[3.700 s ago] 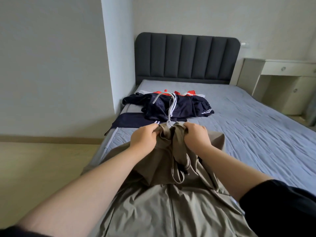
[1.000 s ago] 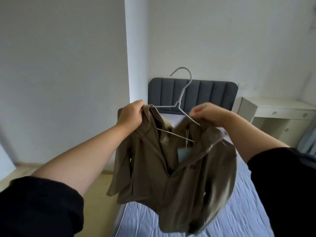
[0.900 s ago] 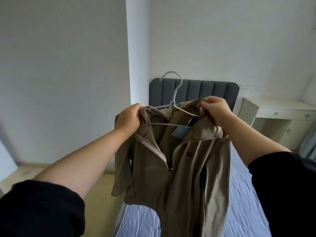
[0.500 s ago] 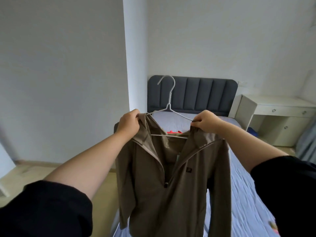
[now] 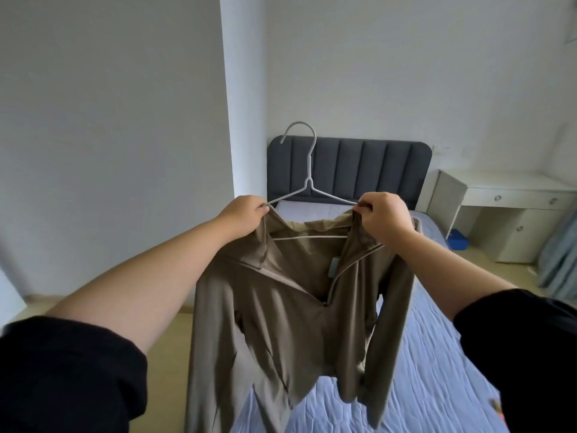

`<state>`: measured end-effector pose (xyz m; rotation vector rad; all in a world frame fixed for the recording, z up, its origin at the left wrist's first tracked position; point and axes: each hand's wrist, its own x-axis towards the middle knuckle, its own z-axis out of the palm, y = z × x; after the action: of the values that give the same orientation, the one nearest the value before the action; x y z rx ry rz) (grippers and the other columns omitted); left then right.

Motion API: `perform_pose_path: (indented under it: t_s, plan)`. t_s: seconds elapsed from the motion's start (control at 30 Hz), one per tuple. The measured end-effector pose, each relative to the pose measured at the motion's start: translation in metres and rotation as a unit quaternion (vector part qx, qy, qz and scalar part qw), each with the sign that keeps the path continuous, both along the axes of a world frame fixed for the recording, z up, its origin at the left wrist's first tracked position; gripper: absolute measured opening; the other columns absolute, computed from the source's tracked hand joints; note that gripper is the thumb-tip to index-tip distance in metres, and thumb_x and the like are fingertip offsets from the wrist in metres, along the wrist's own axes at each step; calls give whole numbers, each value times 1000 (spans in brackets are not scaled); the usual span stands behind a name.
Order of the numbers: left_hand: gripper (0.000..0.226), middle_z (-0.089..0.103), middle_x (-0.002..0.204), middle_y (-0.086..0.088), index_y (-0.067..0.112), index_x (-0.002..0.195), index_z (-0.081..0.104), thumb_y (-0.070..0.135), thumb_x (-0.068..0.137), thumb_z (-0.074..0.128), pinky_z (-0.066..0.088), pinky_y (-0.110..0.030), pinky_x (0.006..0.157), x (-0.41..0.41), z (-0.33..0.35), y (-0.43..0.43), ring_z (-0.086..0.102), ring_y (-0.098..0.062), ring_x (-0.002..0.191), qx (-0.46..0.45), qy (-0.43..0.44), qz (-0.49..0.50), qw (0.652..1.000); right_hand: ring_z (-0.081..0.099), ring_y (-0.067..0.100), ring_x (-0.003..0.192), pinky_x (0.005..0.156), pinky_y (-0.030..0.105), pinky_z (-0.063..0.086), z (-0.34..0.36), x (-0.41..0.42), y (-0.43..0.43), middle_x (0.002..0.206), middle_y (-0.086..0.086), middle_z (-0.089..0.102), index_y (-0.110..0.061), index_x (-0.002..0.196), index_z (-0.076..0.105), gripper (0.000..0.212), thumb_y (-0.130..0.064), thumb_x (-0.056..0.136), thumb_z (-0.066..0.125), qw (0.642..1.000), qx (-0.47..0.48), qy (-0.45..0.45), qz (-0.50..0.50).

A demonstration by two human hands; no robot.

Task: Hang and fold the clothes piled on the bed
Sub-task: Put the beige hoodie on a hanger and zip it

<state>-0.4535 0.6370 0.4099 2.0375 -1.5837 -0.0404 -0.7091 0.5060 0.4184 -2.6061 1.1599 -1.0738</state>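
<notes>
Pale walls [image 5: 109,135] fill most of the view, with a square corner of wall jutting out just left of the bed's head. The bed [image 5: 437,354], covered in a quilted lilac-blue sheet, runs from the lower right up to a dark grey padded headboard [image 5: 359,170].

A taupe zip-neck jacket [image 5: 281,307] hangs in the air over the near left part of the bed, clear of the sheet. Its front faces the camera, the collar is spread open and both long sleeves dangle straight down.

A white table [image 5: 505,189] with drawers stands at the right of the headboard, and a strip of blue-grey curtain [image 5: 559,254] shows at the right edge.

The person's bare forearms reach out from black sleeves. The left hand [image 5: 243,214] has its grip closed on the jacket's left shoulder, where the wire arm ends. The right hand [image 5: 384,217] has its grip pinched on the right side of the collar, with the wire passing under the fingertips.

A thin white wire hanger [image 5: 309,181] sits inside the jacket. Its hook stands upright in front of the headboard, and its lower bar crosses the open neck.

A small blue box [image 5: 458,239] lies on the floor by the table. A pale blue tag [image 5: 333,266] hangs inside the collar, just above the zip pull [image 5: 324,304].
</notes>
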Motion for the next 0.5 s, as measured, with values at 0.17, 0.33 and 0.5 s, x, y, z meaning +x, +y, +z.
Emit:
perform_pose_path:
  t_s: [0.17,0.33,0.5]
  plan:
    - [39,45,62,2,19,61,39,18,101,42,28,-30,54,-10,-11,-6,44,-21,64,-75,20,56,995,58,21,95,78,30,45,1,0,-10,97,-1,61,-18,102,68,17,-27,91,59,995,95,32,30]
    - [35,44,64,-2,13,66,37,16,100,44,27,-32,59,-13,-23,-6,44,-27,67,-115,-3,98,989,54,23,85,64,29,37,-16,-16,-15,94,5,58,-11,94,57,29,-38,93,47,986,65,-74,-133]
    - [30,48,66,-7,7,71,43,17,99,45,29,-31,59,-16,-22,-8,46,-29,66,-132,-17,100,986,57,30,111,90,41,48,-25,-3,-14,117,12,60,-4,126,51,64,-55,88,55,896,395,-161,-125]
